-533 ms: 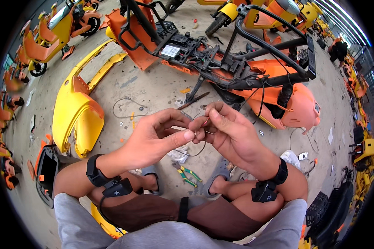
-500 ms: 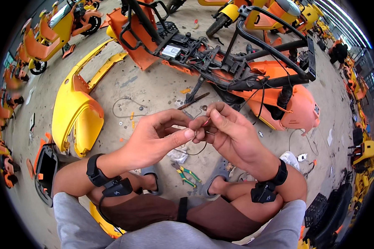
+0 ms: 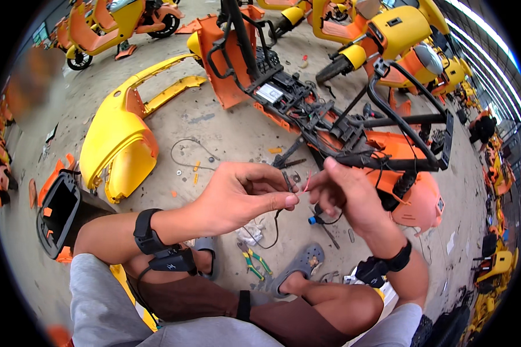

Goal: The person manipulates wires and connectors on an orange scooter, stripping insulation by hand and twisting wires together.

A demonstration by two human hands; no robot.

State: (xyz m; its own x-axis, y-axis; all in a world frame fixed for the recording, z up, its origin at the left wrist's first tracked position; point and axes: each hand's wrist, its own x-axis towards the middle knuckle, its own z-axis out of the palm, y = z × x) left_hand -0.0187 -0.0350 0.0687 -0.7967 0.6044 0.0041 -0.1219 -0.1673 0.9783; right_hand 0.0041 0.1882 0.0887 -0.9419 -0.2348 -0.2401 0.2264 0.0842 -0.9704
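My left hand (image 3: 249, 194) pinches a dark cable (image 3: 276, 225) between thumb and fingers, with thin red and pale wires (image 3: 306, 184) sticking out from its end. My right hand (image 3: 347, 202) is just right of these wires, thumb raised and fingers apart, one fingertip at or very near them; whether it touches them I cannot tell. A dark connector with a blue end (image 3: 314, 220) is below the fingers. Green-and-yellow pliers (image 3: 255, 265) lie on the floor between my sandalled feet, beside a crumpled white scrap (image 3: 248, 234).
A stripped scooter frame (image 3: 330, 124) with orange panels lies ahead. A curved yellow body panel (image 3: 110, 162) is at the left, with a dark bin-like part (image 3: 61, 208) nearer me. Yellow scooters (image 3: 396, 32) stand behind and along both sides. A dark figure (image 3: 481, 128) is far right.
The view has shifted, so the scene sits differently. My right thumb and fingers have parted from their pinch at the wires, and the red wire and blue-ended connector now show.
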